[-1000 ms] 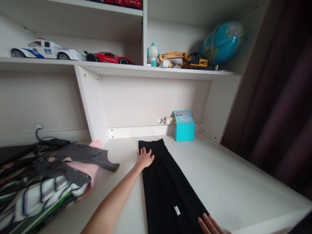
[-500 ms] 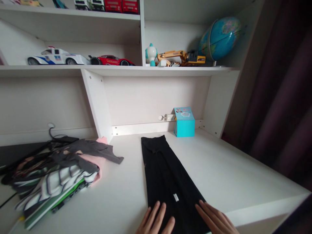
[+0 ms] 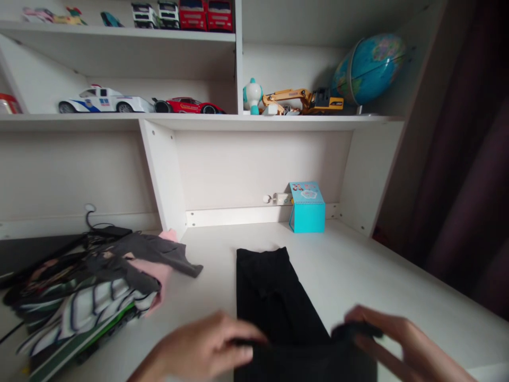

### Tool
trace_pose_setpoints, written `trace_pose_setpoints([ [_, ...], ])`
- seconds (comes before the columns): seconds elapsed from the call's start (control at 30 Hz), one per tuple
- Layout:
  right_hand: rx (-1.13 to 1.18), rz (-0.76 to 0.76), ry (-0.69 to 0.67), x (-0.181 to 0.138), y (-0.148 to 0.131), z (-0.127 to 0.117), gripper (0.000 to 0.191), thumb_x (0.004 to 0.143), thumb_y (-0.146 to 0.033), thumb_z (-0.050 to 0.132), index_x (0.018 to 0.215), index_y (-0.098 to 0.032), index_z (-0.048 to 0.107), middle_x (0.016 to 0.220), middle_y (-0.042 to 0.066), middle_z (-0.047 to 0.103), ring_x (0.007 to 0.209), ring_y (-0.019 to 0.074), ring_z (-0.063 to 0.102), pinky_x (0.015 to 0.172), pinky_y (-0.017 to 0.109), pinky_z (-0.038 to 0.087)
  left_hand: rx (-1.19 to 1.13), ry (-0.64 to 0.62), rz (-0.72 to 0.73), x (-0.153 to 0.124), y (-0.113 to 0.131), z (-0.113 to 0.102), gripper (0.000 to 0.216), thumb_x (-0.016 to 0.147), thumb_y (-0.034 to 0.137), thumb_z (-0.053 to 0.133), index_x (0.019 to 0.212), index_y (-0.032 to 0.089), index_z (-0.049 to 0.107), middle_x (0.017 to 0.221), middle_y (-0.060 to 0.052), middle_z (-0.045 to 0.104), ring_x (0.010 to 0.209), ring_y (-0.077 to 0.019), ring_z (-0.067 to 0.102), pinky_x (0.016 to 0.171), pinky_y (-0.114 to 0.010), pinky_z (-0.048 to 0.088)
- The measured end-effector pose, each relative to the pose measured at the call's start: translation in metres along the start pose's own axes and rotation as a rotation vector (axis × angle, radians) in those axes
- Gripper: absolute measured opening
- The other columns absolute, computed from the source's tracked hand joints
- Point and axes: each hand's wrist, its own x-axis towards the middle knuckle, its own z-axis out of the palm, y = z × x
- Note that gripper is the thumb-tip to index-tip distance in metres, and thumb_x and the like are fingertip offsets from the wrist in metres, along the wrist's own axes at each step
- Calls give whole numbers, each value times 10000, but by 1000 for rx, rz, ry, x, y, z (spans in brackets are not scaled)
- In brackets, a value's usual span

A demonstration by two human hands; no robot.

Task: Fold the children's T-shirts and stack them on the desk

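A long black garment (image 3: pixel 270 292) lies stretched out on the white desk (image 3: pixel 358 270), running from the back toward me. My left hand (image 3: pixel 207 347) is closed on its near left edge. My right hand (image 3: pixel 393 337) pinches the near right edge, and that near end is lifted off the desk between the two hands. Both hands are blurred by motion.
A heap of clothes (image 3: pixel 87 292), striped, grey and pink, sits at the left with cables behind it. A turquoise box (image 3: pixel 307 208) stands against the back wall. Toy cars (image 3: pixel 105 100), a toy excavator (image 3: pixel 298 101) and a globe (image 3: pixel 368 66) are on the shelf above.
One second ago my left hand pressed the garment's far end; it came back to the near end. Both hands went from lying flat to gripping and lifting the near edge.
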Motion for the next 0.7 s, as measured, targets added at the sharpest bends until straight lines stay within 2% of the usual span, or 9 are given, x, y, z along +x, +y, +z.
trace_pose_setpoints([
  [0.07, 123, 107, -47, 56, 18, -4, 256, 854, -404, 428, 917, -205, 578, 778, 14, 634, 711, 156, 593, 623, 228, 477, -83, 124, -71, 42, -15, -36, 325, 844, 385, 466, 1074, 196, 597, 882, -15, 650, 751, -143, 578, 652, -217, 445],
  [0.13, 171, 167, 55, 115, 43, 9, 222, 797, -381, 493, 860, -177, 557, 763, 9, 616, 724, 158, 573, 634, 240, 465, -213, 201, -147, 88, -50, -58, 279, 793, 369, 528, 935, 146, 616, 783, -12, 624, 676, -121, 549, 616, -212, 428],
  [0.17, 161, 257, 105, 140, 56, 20, 171, 757, -331, 532, 816, -173, 552, 745, 3, 608, 727, 155, 568, 640, 238, 458, -289, 230, -219, 108, -71, -63, 245, 764, 347, 556, 870, 132, 609, 729, -3, 601, 628, -107, 529, 591, -208, 418],
  [0.23, 147, 333, 97, 179, 81, 46, 101, 707, -257, 554, 729, -158, 542, 656, 1, 591, 666, 153, 566, 578, 233, 442, -396, 301, -404, 137, -110, -63, 188, 690, 304, 613, 752, 129, 583, 631, 24, 547, 551, -86, 485, 557, -210, 406],
  [0.27, 142, 358, 82, 191, 91, 59, 79, 690, -231, 557, 696, -155, 538, 619, -2, 582, 635, 150, 565, 547, 227, 431, -404, 302, -444, 146, -126, -62, 187, 663, 298, 629, 704, 126, 569, 589, 29, 520, 519, -84, 466, 536, -218, 400],
  [0.37, 144, 389, 40, 210, 116, 84, 61, 686, -206, 542, 674, -147, 532, 588, -3, 581, 580, 136, 566, 483, 206, 398, -412, 285, -466, 151, -151, -61, 229, 604, 323, 661, 664, 129, 556, 569, 29, 509, 507, -89, 469, 533, -236, 410],
  [0.5, 132, 411, 15, 222, 139, 87, 134, 755, -272, 488, 786, -152, 540, 653, 4, 612, 571, 129, 577, 445, 198, 373, -411, 245, -345, 143, -158, -78, 319, 618, 424, 635, 765, 148, 575, 693, 8, 565, 602, -109, 531, 605, -251, 440],
  [0.6, 50, 431, 29, 234, 152, 87, 137, 739, -273, 532, 795, -151, 560, 683, 18, 615, 632, 146, 589, 510, 218, 397, -148, 312, -364, 151, -169, -86, 285, 672, 420, 576, 771, 153, 582, 715, -1, 581, 674, -143, 558, 630, -261, 440],
  [0.7, -68, 452, 55, 241, 161, 96, 169, 647, -195, 645, 794, -136, 585, 768, 44, 618, 768, 176, 586, 657, 261, 423, 66, 381, -423, 163, -182, -76, 194, 602, 294, 647, 700, 140, 583, 725, -22, 593, 748, -199, 570, 685, -288, 428],
])
